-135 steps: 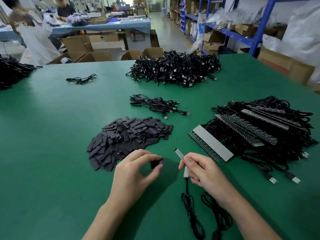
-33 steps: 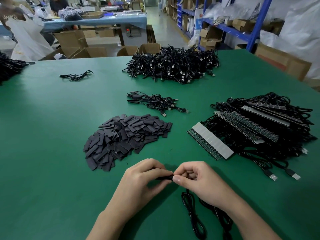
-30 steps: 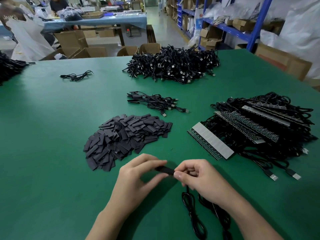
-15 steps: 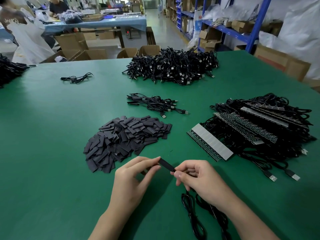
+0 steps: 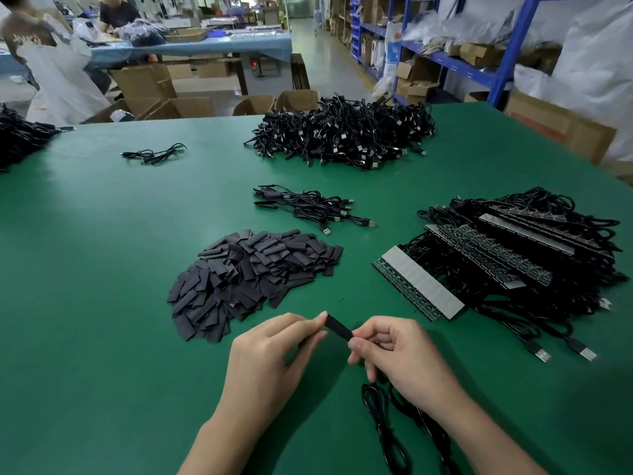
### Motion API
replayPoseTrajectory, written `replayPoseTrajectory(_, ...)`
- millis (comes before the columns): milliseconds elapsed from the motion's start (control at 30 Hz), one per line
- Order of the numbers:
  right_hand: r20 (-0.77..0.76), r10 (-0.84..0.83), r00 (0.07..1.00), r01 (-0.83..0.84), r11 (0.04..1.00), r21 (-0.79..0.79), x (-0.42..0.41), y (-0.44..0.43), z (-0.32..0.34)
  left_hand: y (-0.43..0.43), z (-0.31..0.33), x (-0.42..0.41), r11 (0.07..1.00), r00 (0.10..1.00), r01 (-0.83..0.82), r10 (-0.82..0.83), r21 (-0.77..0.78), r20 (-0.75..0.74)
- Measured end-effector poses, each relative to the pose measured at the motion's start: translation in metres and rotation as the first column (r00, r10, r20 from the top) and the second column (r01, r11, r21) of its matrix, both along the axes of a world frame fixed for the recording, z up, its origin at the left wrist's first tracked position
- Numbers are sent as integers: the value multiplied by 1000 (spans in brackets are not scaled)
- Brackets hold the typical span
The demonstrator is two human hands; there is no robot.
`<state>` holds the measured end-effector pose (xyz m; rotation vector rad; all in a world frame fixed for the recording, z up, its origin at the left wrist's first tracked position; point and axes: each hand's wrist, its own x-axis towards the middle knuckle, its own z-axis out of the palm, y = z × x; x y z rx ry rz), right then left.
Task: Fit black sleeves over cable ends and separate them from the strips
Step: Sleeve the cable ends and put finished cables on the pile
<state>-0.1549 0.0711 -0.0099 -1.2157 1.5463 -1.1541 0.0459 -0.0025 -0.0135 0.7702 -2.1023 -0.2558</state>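
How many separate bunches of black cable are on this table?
6: a big heap at the far side, a small bundle mid-table, a thin cable far left, a cut-off heap at the left edge, the strip-bound heap right, a looped cable below the right hand.

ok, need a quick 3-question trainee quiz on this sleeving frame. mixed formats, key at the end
1. True or false: the left hand pinches one end of the black sleeve.
2. The pile of loose sleeves lies: A) left of the strip stack; B) right of it; C) on top of it.
3. Fill in: the cable running down from the right hand lies looped on the green ___.

Key: 1 true; 2 A; 3 table.
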Motion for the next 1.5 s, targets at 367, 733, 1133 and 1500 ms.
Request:
replayPoseTrajectory(367, 3, 75, 997, -75, 997, -18, 0, -1, 1, 4, 6, 0, 876, 965, 109, 21, 471, -262)
replayPoseTrajectory(733, -95, 152, 984, -153, 988, -7, -23, 3, 12, -8, 10, 5, 587, 702, 364, 338, 724, -627)
replayPoseTrajectory(1133, -380, -87, 921, 26, 986, -162, -16, 1, 7, -15, 6, 7, 584, 635, 368, 411, 724, -654)
replayPoseTrajectory(1500, -543, -226, 809, 131, 969, -208, -19, -143, 100, -8, 2, 2, 728, 866, 126, 250, 674, -433)
